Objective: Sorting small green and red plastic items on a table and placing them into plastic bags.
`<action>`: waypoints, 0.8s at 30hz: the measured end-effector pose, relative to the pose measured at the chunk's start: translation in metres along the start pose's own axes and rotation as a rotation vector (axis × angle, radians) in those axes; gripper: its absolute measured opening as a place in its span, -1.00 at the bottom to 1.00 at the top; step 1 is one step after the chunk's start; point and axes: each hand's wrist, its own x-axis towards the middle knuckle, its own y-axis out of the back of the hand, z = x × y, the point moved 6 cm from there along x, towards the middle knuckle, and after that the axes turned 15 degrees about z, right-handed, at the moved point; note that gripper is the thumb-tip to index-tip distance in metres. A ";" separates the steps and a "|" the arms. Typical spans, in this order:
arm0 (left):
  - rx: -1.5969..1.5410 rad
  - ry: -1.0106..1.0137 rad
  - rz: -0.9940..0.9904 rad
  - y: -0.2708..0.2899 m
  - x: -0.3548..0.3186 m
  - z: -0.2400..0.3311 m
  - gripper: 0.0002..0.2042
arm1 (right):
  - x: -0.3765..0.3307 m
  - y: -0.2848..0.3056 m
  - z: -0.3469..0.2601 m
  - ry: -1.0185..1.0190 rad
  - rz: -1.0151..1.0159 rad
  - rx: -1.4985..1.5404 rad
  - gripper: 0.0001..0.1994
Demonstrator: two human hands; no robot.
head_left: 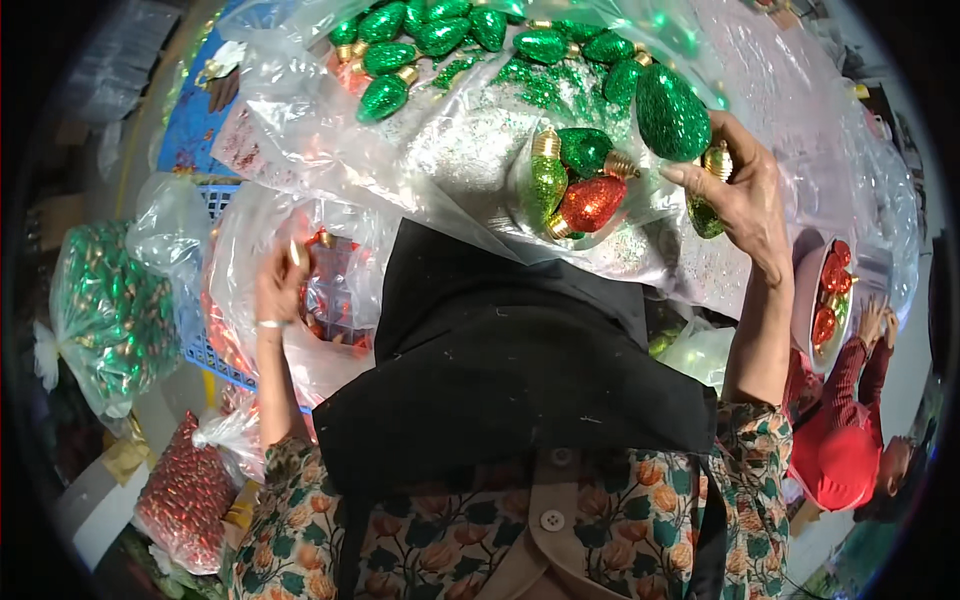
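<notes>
My right hand (pixel 742 195) is curled at the right of the work surface, thumb and fingers against a large green glitter light-bulb ornament (pixel 675 112). A yellow-green bulb ornament (pixel 704 216) with a gold screw base sits under that hand, partly hidden. To its left is a small cluster holding a red bulb ornament (pixel 592 204), a light green one (pixel 545 188) and a dark green one (pixel 584 150). My left hand (pixel 278 285), blurred by motion, is over a plastic-lined basket of red bulbs (pixel 345 285); its grip does not show clearly.
Several green bulbs (pixel 440 36) lie at the far side on glitter-strewn clear plastic sheeting (pixel 440 150). On the left stand a bag of green ornaments (pixel 115 310) and a bag of red ones (pixel 190 500). At right, a co-worker in red (pixel 840 460) reaches near a bowl of bulbs (pixel 812 300).
</notes>
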 end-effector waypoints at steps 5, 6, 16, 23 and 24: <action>-0.293 -0.396 -0.063 -0.078 -0.010 0.287 -0.67 | -0.011 0.004 -0.005 -0.069 0.009 0.086 -0.67; -0.272 -0.563 -0.134 -0.099 -0.011 0.312 -0.67 | -0.009 -0.004 -0.007 -0.106 0.006 0.246 -0.71; 0.346 -0.788 -0.237 -0.211 0.012 0.333 -0.62 | 0.001 -0.021 -0.008 -0.110 -0.252 0.372 -0.73; 0.529 -0.978 -0.205 -0.210 0.027 0.316 -0.75 | -0.005 -0.027 -0.046 0.202 -0.357 -0.291 -0.59; 0.422 -1.080 -0.159 -0.206 0.024 0.319 -0.78 | -0.006 -0.030 -0.048 0.281 -0.407 -0.394 -0.56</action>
